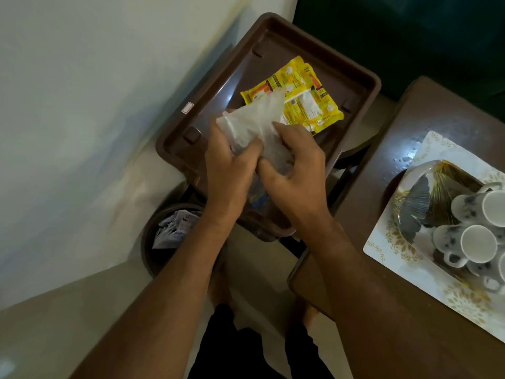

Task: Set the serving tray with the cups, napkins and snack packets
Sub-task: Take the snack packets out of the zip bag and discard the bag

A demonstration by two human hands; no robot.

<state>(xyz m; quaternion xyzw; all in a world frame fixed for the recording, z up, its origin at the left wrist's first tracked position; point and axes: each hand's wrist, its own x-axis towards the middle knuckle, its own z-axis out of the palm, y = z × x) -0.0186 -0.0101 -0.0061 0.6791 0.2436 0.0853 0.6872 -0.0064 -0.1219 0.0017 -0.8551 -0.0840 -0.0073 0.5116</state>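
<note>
Both hands hold one clear plastic bag (252,124) above the near part of the brown serving tray (363,77). The left hand (229,170) grips the bag with thumb and curled fingers, and the right hand (295,170) pinches the same bag just beside it, so each grip is closed on the plastic. What is inside the bag I cannot tell; something with colour shows under the hands, but it is blurred.

Below the left forearm a dark bin (153,255) stands on the floor with crumpled paper in it. Farther on, a yellow snack packet (303,88) lies near the middle of the tray, partly under the bag. At the right, on the dark worktop (437,116), the white cups (478,243) stand on a patterned mat (382,247), well apart from the tray.

The risk I see: the thin bag may tear or slip, and its contents may fall past the near tray edge to the floor or the bin.
</note>
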